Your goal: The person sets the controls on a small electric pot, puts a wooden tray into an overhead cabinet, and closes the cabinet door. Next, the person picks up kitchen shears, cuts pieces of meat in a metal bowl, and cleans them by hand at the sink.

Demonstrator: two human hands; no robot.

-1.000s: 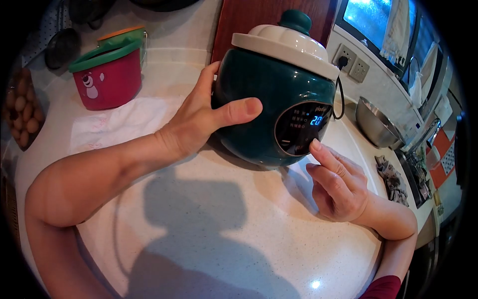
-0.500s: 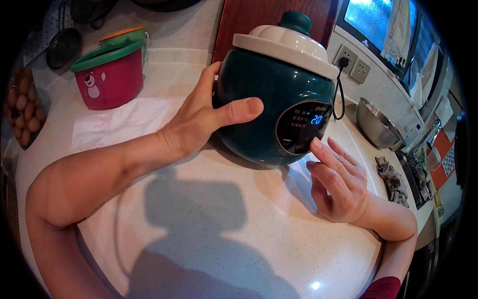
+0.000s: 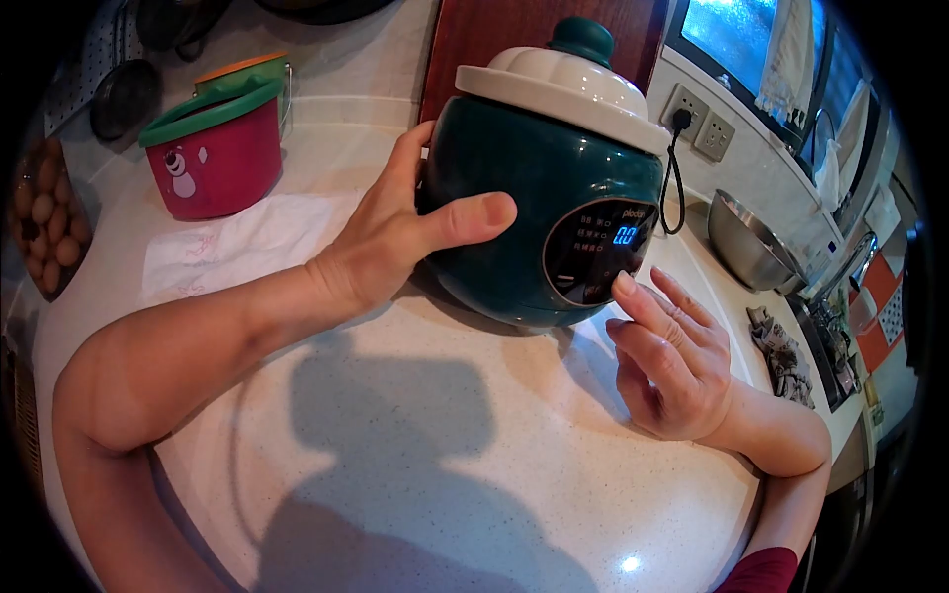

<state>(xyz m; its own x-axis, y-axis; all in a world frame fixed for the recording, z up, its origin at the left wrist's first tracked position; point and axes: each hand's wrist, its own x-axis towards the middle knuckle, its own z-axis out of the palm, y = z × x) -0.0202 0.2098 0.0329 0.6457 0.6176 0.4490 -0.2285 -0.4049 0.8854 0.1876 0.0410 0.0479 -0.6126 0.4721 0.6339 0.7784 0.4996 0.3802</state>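
Observation:
A dark green electric stew pot (image 3: 549, 158) stands on the counter with its white lid (image 3: 563, 94) on; the lid has a green knob. My left hand (image 3: 390, 237) grips the pot's left side, thumb across the front and fingers wrapped behind, partly hidden. On the pot's front, a round black control panel (image 3: 583, 269) shows blue digits that look like 0.0. My right hand (image 3: 677, 366) holds nothing. Its index fingertip is at the panel's lower right edge, the other fingers loosely bent and apart.
Left of the pot stand a pink bucket (image 3: 222, 153) with a green rim, a white cloth (image 3: 237, 242) and a bag of eggs (image 3: 47, 217). A black plug (image 3: 681, 120) sits in the wall socket. To the right are a metal bowl (image 3: 746, 242) and a crumpled rag (image 3: 781, 356).
The panel's display has gone from 20 to what looks like 0.0, and the lit marks beside it differ. Both hands keep nearly the same place.

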